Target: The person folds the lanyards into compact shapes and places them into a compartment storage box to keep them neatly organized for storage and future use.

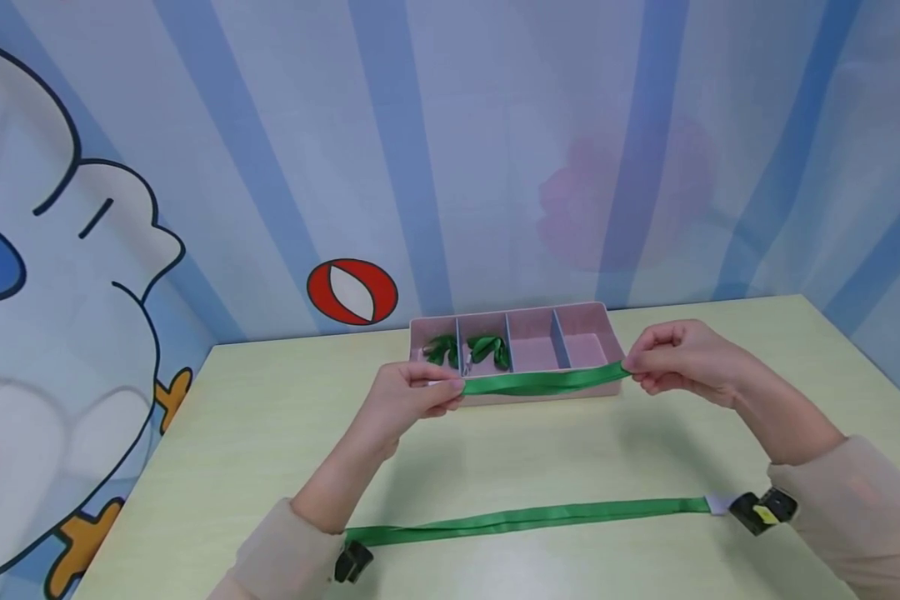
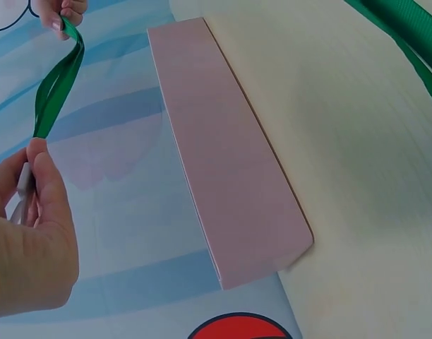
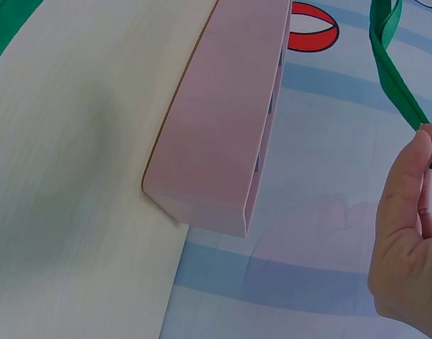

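Note:
A green lanyard (image 1: 547, 382) is stretched nearly level in front of the pink divided box (image 1: 540, 398), above the table. My left hand (image 1: 412, 396) pinches one end; in the left wrist view a pale clip or fitting (image 2: 24, 182) shows between its fingers. The other end is pinched by the thumb and fingers of my right hand (image 1: 682, 358). Nearer to me, a second green lanyard (image 1: 532, 518) lies straight across the table, with a pale lavender end piece (image 1: 718, 505) at the right. Two bundled green lanyards (image 1: 489, 352) sit in the box's two left compartments.
The box stands at the back of the light wooden table (image 1: 270, 433), against a blue striped backdrop (image 1: 480, 167). Blue dividers (image 1: 561, 340) split it; its two right compartments show bare floors. Small black devices (image 1: 354, 561) sit at my wrists.

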Demonstrator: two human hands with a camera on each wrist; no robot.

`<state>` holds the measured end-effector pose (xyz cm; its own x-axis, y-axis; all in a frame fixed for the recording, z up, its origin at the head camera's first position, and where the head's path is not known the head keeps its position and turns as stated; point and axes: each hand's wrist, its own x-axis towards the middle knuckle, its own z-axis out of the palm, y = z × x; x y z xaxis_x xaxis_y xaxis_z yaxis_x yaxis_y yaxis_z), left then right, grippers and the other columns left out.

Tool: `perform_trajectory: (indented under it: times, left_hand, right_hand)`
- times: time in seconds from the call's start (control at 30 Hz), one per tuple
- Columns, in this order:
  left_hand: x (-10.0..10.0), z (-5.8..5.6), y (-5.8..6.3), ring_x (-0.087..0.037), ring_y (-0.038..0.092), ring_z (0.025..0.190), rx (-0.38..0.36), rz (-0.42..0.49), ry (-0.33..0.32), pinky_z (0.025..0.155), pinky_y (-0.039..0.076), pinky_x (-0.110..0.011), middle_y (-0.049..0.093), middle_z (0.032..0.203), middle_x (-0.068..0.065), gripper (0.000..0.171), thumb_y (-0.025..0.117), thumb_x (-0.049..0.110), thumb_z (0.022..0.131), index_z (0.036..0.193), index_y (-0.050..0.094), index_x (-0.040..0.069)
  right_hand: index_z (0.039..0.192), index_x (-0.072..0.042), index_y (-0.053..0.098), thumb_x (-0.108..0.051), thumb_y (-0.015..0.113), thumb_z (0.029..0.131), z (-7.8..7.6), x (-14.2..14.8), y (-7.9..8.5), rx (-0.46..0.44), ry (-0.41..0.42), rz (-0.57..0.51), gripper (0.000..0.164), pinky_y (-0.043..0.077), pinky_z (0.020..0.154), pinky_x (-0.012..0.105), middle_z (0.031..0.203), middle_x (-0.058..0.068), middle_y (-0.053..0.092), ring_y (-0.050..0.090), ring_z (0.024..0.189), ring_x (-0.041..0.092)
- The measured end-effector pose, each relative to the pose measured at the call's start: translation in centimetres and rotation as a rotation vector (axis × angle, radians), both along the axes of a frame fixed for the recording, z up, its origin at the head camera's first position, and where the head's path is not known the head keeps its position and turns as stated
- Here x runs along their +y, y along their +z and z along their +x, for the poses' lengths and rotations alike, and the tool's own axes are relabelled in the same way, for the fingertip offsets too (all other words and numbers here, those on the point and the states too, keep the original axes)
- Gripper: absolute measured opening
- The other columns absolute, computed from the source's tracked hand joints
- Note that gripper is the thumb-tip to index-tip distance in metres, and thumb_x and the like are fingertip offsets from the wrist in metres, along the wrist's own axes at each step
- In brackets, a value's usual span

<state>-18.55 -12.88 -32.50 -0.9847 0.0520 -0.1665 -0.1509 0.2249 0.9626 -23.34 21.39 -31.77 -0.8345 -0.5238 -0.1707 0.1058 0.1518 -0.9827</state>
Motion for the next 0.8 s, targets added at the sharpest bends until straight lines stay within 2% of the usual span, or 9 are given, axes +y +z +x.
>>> perform_trajectory:
  times: [0.33, 0.5, 0.8]
  left_hand:
    - [1.0, 0.3, 0.5, -0.020, 0.067, 0.076, 0.050, 0.001, -0.041, 0.074, 0.055, -0.029, 0.069, 0.084, -0.008, 0.015, 0.068, 0.011, 0.085, 0.097, 0.071, 0.002]
    - [1.6, 0.4, 0.6, -0.025, 0.067, 0.080, 0.080, 0.033, -0.073, 0.075, 0.055, -0.030, 0.069, 0.082, -0.008, 0.015, 0.068, 0.009, 0.085, 0.097, 0.070, 0.001]
    - [2.8, 0.4, 0.6, -0.024, 0.067, 0.081, 0.110, 0.055, -0.109, 0.076, 0.055, -0.031, 0.068, 0.086, -0.007, 0.017, 0.068, 0.010, 0.085, 0.099, 0.070, 0.000]
  right_hand:
    - [0.081, -0.012, 0.068, -0.006, 0.062, 0.089, 0.4, -0.8, 0.7, 0.024, -0.009, 0.018, 0.012, 0.056, 0.069, 0.029, 0.075, 0.003, 0.066, 0.062, 0.064, 0.012]
    - [0.081, -0.012, 0.068, -0.008, 0.063, 0.088, 0.6, -1.4, 1.1, 0.048, -0.001, 0.039, 0.009, 0.056, 0.069, 0.029, 0.076, 0.003, 0.066, 0.062, 0.065, 0.013]
    - [0.080, -0.010, 0.067, -0.009, 0.064, 0.087, 0.9, -2.6, 1.5, 0.077, 0.012, 0.067, 0.008, 0.056, 0.069, 0.032, 0.073, 0.005, 0.064, 0.060, 0.065, 0.016]
